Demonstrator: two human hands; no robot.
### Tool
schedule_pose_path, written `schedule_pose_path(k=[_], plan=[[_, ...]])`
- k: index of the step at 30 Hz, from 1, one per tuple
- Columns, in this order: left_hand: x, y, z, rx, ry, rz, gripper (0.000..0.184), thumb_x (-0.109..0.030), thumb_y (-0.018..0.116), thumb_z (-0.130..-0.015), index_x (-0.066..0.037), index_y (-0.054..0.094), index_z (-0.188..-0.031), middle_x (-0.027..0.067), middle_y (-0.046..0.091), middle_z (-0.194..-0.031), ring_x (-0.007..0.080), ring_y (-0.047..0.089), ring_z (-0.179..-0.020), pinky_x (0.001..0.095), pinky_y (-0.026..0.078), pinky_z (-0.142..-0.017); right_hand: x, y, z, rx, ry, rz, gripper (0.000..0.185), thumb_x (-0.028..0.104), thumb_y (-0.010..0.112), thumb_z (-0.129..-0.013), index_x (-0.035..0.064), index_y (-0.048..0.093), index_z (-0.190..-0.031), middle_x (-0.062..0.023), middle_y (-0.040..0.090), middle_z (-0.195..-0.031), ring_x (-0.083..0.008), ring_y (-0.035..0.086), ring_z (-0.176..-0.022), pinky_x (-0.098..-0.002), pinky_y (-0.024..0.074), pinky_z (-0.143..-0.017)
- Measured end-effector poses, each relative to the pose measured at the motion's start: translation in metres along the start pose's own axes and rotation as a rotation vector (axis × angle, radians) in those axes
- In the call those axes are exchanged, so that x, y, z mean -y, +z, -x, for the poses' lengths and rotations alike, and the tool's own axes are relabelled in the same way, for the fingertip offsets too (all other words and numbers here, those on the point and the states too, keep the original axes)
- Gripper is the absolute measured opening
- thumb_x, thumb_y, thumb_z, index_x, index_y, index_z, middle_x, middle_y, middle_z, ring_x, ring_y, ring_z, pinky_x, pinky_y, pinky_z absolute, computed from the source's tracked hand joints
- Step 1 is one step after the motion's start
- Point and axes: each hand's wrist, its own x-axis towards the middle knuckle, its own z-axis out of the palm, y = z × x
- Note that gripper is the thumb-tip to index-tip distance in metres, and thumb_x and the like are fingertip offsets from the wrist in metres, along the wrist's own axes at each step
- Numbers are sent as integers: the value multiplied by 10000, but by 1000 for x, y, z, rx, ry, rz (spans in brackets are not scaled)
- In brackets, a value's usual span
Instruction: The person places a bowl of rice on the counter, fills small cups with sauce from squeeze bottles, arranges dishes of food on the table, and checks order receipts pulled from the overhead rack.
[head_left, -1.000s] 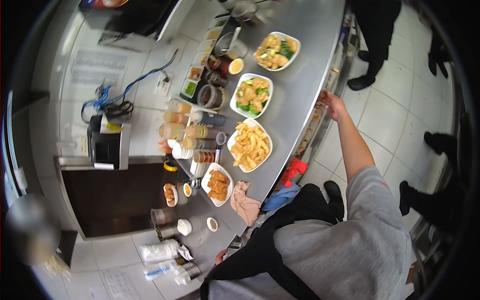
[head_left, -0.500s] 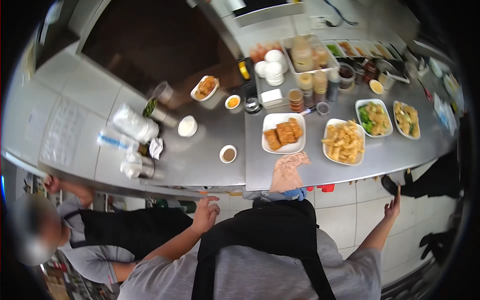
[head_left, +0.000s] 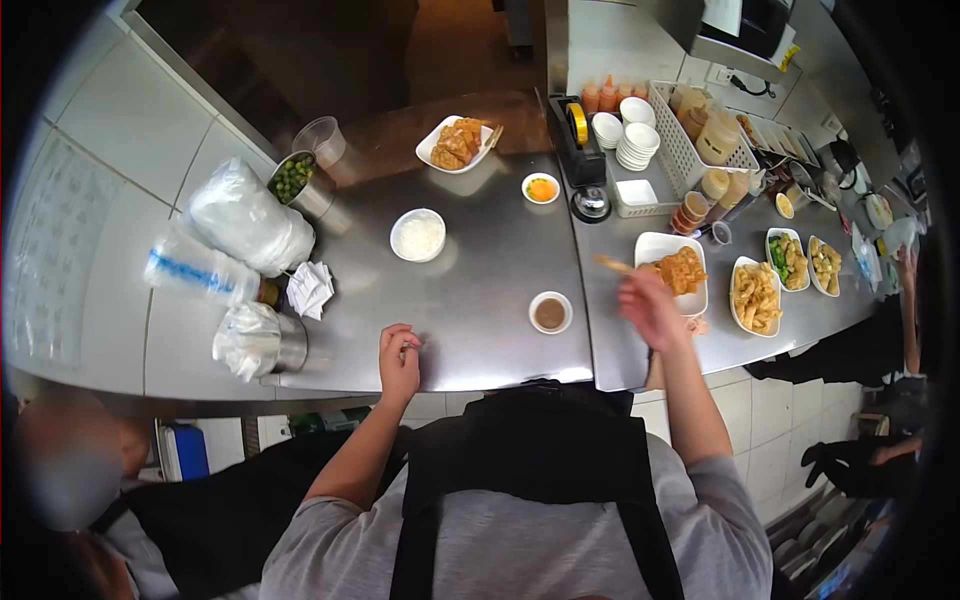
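Right hand (head_left: 652, 310): fingers pinched closed on a slim wooden piece (head_left: 613, 265), its tip directed toward the far left. We find both over the near left part of a square white plate (head_left: 655, 243); whether they touch it, we cannot tell. Left hand (head_left: 400, 362): loosely curled at the near edge of the counter (head_left: 480, 290); whether it grips anything, we cannot tell.

Square white plate: on the right part of the counter, just past the seam, bearing browned fried pieces (head_left: 683, 268).

Sauce cup (head_left: 550, 313): white, brown contents, between the two hands and left of the plate. White bowl (head_left: 418, 236): white contents, farther off, beyond the left hand. Small cup (head_left: 541, 188): orange-yellow contents, farther still.

Far dish (head_left: 428, 150): white, holding fried pieces, with a second wooden piece (head_left: 494, 137) at its right side.

Right of the plate we list a bowl of golden strips (head_left: 757, 295) and two dishes with pale pieces, the nearer-left one (head_left: 790, 260) showing greens.

Behind the plate: a bell (head_left: 590, 204), stacked white bowls (head_left: 638, 148) and a white basket (head_left: 668, 115) of bottles.

Far left: a metal container (head_left: 312, 200) with green contents, plastic-wrapped bundles (head_left: 250, 215), crumpled white paper (head_left: 311, 290).
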Motion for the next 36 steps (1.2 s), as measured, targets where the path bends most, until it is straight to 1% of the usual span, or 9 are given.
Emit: schedule_pose_path(k=[4, 10, 13, 15, 17, 20, 23, 27, 36], plan=[[36, -24, -18, 12, 107, 73, 144, 63, 416, -743, -30, 524, -719, 138, 525, -999, 242, 507, -928, 296, 408, -800, -69, 114, -103, -89, -146, 464, 103, 147, 644, -866, 68, 577, -868, -15, 617, -737, -84, 577, -646, -209, 460, -572], [65, -46, 14, 107, 95, 115, 130, 69, 429, -727, -6, 534, -717, 128, 544, -927, 240, 544, -843, 287, 443, -740, -90, 222, -183, -125, -532, 1270, 251, 208, 700, -794, 6, 555, -762, -113, 613, -641, -221, 603, -624, -309, 487, -604], [67, -48, 13, 66, 10, 231, 125, 69, 440, -741, -7, 539, -726, 123, 546, -899, 232, 552, -830, 281, 444, -739, -98, 238, -199, -26, -505, 1571, 367, 290, 722, -762, -18, 546, -857, -167, 625, -707, -290, 624, -679, -345, 502, -654], [73, -45, 6, 57, 46, 278, 134, 51, 441, -799, -15, 558, -801, 103, 567, -909, 199, 554, -829, 274, 448, -747, -96, 242, -199, -72, -458, 1696, 599, 385, 707, -773, -67, 499, -1106, -165, 639, -765, -298, 641, -728, -354, 508, -686], [75, -38, -4, 211, -369, 560, 157, 9, 427, -868, -29, 567, -929, 77, 585, -936, 164, 555, -829, 263, 450, -756, -96, 236, -188, -72, -388, 1584, 716, 411, 699, -777, -91, 415, -1202, -165, 639, -790, -294, 642, -737, -355, 508, -690], [58, -18, -43, 500, -477, 731, 276, -53, 409, -928, -56, 503, -1187, 75, 604, -1009, 150, 577, -876, 272, 470, -795, -114, 201, -155, 6, -342, 1391, 857, 459, 670, -796, -95, 315, -1344, -163, 636, -826, -265, 638, -763, -358, 505, -695], [44, 18, -85, 749, -458, 786, 437, -105, 417, -949, -103, 364, -1383, 102, 579, -1138, 144, 588, -882, 278, 495, -794, -151, 171, -99, 189, -256, 1273, 588, 366, 652, -836, 40, 471, -1292, -126, 627, -829, -215, 618, -759, -330, 494, -699], [47, 50, -128, 740, -507, 686, 516, -149, 428, -956, -176, 267, -1446, 93, 527, -1214, 132, 607, -803, 260, 517, -676, -145, 171, -12, 424, 18, 1209, 324, 270, 590, -898, 86, 578, -1164, -86, 626, -809, -176, 597, -725, -303, 473, -682], [39, 50, -153, 293, -579, 745, 463, -131, 450, -943, -142, 331, -1390, 79, 572, -1078, 121, 596, -705, 240, 498, -610, -114, 113, 59, 62, -193, 1097, 272, 254, 565, -914, 60, 604, -1102, -95, 649, -792, -182, 608, -710, -299, 471, -671]])
